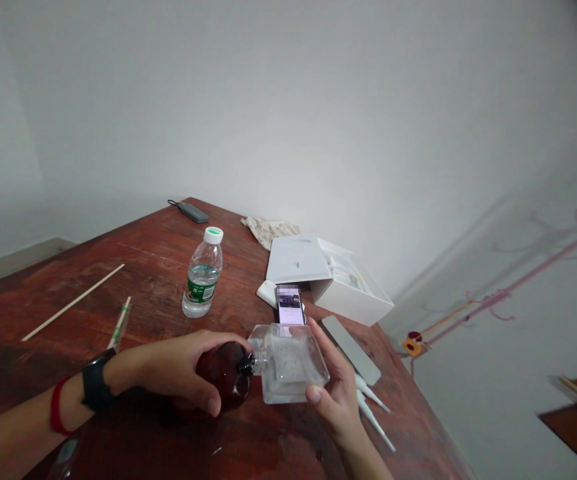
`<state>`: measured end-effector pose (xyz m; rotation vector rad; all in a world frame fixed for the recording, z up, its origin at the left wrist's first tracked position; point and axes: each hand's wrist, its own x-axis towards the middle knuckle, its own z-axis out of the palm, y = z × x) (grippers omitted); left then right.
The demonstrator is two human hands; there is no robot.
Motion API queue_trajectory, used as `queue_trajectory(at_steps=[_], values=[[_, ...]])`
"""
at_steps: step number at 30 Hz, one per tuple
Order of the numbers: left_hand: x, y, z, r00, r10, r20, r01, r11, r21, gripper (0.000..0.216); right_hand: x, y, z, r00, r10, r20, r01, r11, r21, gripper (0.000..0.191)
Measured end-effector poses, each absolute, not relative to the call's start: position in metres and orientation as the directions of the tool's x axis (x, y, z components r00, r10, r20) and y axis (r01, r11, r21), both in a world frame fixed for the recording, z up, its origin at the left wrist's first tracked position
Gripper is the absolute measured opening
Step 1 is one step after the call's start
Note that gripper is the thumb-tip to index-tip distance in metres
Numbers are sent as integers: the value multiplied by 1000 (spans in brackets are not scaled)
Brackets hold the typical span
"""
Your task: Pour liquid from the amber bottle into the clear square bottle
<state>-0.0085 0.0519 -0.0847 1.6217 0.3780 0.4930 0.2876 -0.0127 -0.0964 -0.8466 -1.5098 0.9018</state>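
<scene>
My left hand (178, 370) grips a dark brown bottle (225, 373) lying on its side, its black neck pressed against the mouth of a clear square glass bottle (291, 363). My right hand (333, 393) holds that glass bottle from the right, fingers along its side and thumb at its lower corner. Both bottles sit just above the red-brown wooden table (143, 267). My left wrist wears a black watch and a red band.
A plastic water bottle (203, 280) stands behind my hands. A phone (289, 307), an open white box (328, 277), a grey flat bar (351, 348), white pipettes (373, 407), a cloth (271, 230), sticks (73, 303) and a dark device (193, 212) lie about.
</scene>
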Motion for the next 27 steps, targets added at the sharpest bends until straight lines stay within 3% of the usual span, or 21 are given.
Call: queue_trajectory(at_steps=[10, 27], values=[[-6, 50, -80, 854, 511, 102, -52, -112, 992, 82, 292, -13, -99, -68, 893, 446, 174, 450, -876, 89], [-8, 51, -83, 856, 508, 96, -37, -124, 992, 85, 287, -13, -93, -108, 882, 459, 140, 471, -871, 86]])
